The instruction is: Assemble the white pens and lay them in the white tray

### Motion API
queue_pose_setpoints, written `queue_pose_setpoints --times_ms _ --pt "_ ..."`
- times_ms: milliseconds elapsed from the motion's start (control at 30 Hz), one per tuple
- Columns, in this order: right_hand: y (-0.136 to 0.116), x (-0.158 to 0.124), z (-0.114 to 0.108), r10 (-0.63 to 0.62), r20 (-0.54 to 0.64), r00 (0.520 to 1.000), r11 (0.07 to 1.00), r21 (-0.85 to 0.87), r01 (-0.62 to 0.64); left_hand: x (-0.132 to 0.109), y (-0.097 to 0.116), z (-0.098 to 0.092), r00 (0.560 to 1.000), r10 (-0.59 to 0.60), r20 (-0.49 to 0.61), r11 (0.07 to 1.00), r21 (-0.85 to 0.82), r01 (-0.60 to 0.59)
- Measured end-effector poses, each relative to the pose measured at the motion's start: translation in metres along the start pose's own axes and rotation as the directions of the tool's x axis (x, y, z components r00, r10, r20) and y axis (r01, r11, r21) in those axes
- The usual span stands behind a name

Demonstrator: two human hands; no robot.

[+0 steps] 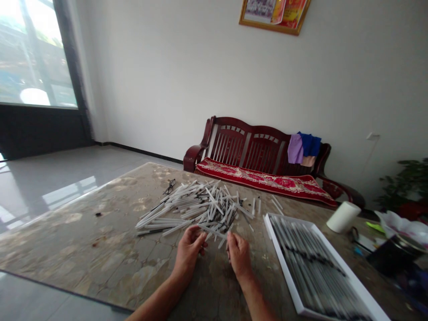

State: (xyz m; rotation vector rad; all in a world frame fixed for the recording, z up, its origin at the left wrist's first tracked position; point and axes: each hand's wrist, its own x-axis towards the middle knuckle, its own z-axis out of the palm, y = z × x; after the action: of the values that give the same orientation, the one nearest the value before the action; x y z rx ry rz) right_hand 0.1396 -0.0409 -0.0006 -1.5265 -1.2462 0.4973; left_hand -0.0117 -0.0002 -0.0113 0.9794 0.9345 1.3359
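Above the near part of the table, my left hand is closed, thumb against fingers; what it pinches is too blurred to make out. My right hand is closed too, thumb and fingertips at the right end of a slim white tube that spans the gap between my hands. Just beyond them lies a loose heap of slim white tubes, with some dark thin rods mixed in. To the right of my right hand, a white open box holds rows of grey rods with black parts, blurred.
Dark-framed glasses lie behind the heap on the patterned table. A white roll, a dark cup and a pale petal-edged bowl stand at right. A red wooden bench is behind the table.
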Motion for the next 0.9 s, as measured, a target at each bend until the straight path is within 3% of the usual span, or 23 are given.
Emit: queue_pose_setpoints --times_ms 67,100,233,300,367,433,500,533,567,600,633,733,900 --pt "0.004 0.002 -0.006 -0.184 -0.094 0.978 0.971 -0.174 0.166 -0.001 0.0 -0.001 0.989 0.143 -0.05 0.983 0.123 -0.136" --pt "0.005 0.001 -0.009 -0.264 -0.093 0.96 0.94 -0.245 0.235 -0.001 -0.001 -0.002 0.976 0.215 -0.024 0.958 0.202 -0.205" --pt "-0.002 -0.012 -0.012 -0.448 0.062 0.892 0.84 -0.314 0.444 -0.007 -0.002 -0.001 0.913 0.354 0.204 0.804 0.431 -0.408" --pt "-0.012 -0.018 -0.011 -0.47 0.155 0.869 0.829 -0.26 0.494 -0.009 -0.002 0.0 0.9 0.365 0.238 0.776 0.457 -0.435" --pt "-0.023 -0.013 -0.013 -0.419 0.272 0.866 0.871 -0.149 0.468 -0.01 -0.003 0.0 0.898 0.381 0.22 0.773 0.457 -0.44" --pt "-0.031 0.007 -0.021 -0.301 0.337 0.892 0.94 -0.054 0.337 -0.01 -0.004 -0.001 0.902 0.395 0.172 0.781 0.454 -0.428" --pt "-0.031 0.042 -0.037 -0.134 0.261 0.956 0.981 -0.101 0.165 -0.009 -0.005 -0.002 0.921 0.371 0.121 0.813 0.436 -0.385" --pt "-0.028 0.063 -0.046 -0.062 0.181 0.982 0.97 -0.219 0.102 -0.009 -0.005 -0.003 0.936 0.338 0.103 0.841 0.414 -0.349" --pt "-0.023 0.084 -0.055 0.002 0.102 0.995 0.917 -0.396 0.039 -0.008 -0.006 -0.003 0.952 0.294 0.091 0.872 0.382 -0.306" --pt "-0.017 0.104 -0.063 0.063 0.041 0.997 0.808 -0.589 -0.027 -0.008 -0.006 -0.003 0.966 0.245 0.082 0.904 0.34 -0.258" --pt "-0.01 0.122 -0.069 0.084 0.012 0.996 0.758 -0.65 -0.056 -0.007 -0.006 -0.003 0.977 0.198 0.073 0.933 0.292 -0.211" --pt "0.011 0.155 -0.078 0.126 -0.006 0.992 0.638 -0.765 -0.086 -0.004 -0.006 -0.003 0.996 0.084 0.034 0.985 0.147 -0.089" --pt "0.038 0.165 -0.07 0.217 0.062 0.974 0.491 -0.87 -0.054 0.0 -0.004 -0.003 1.0 -0.01 -0.009 0.999 0.033 0.01"
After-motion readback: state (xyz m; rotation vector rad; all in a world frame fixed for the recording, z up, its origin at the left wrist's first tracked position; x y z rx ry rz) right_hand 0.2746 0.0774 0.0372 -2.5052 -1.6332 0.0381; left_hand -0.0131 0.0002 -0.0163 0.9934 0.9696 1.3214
